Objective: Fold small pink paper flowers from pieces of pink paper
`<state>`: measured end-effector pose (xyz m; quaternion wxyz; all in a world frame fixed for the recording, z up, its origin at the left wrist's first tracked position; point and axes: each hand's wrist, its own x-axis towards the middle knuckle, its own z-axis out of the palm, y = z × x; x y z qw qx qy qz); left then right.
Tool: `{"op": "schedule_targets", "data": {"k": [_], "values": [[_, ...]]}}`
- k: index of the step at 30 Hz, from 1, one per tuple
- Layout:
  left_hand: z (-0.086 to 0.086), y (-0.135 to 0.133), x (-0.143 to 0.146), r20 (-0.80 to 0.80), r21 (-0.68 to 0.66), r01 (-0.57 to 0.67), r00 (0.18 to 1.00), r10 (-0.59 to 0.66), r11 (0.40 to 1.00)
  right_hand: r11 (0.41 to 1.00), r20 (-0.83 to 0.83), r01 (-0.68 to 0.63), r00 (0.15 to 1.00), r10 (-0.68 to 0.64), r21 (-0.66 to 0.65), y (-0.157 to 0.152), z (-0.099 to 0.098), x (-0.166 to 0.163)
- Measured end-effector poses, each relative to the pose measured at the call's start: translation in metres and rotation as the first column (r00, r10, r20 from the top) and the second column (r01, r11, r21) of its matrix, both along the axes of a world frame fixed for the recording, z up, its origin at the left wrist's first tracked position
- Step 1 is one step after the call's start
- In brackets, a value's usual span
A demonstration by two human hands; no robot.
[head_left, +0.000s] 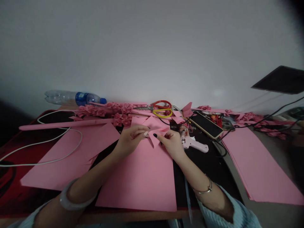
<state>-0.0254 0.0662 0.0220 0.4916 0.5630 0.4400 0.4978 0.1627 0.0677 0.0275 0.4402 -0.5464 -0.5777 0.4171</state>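
Note:
Between my two hands is a folded piece of pink paper (154, 138), with pointed flaps sticking out. My left hand (133, 136) pinches its left side between thumb and fingertips. On the other side, my right hand (171, 141) grips the paper, its thumb lying over the front. Both hands are above a large pink sheet (147, 177) on the dark mat. Just right of my right hand lies a white glue gun (196, 144). Scissors (162, 108) with one red and one yellow handle rest behind the hands.
Pink paper flowers (121, 110) line the back by the wall. A plastic bottle (71, 97) lies at the back left. A phone (206, 124) sits right of centre. Stacked pink sheets (263, 167) are at right, another sheet (64, 155) at left under a white cable (57, 163).

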Motion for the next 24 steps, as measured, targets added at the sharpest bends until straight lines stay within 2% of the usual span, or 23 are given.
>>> {"op": "schedule_targets", "data": {"k": [11,16,19,24], "values": [[0.0006,-0.0007,0.0001,0.061,-0.036,0.005,0.998,-0.003,0.999,1.0,0.008,-0.004,1.0,0.005,-0.004,-0.0005,-0.0021,0.0001],[0.0006,0.0004,-0.0001,-0.052,-0.017,0.013,0.999,-0.014,1.0,0.998,0.002,-0.064,0.998,0.064,-0.005,-0.0005,-0.0046,-0.0001],[-0.0007,0.002,-0.0016,-0.124,-0.068,0.058,0.99,-0.066,0.996,0.992,0.014,-0.125,0.992,0.125,-0.003,-0.0008,-0.0057,-0.0013],[-0.0001,0.0035,-0.0032,-0.121,-0.177,0.157,0.976,-0.18,0.972,0.989,0.036,-0.15,0.988,0.15,-0.004,-0.0009,-0.0048,-0.0013]]}}
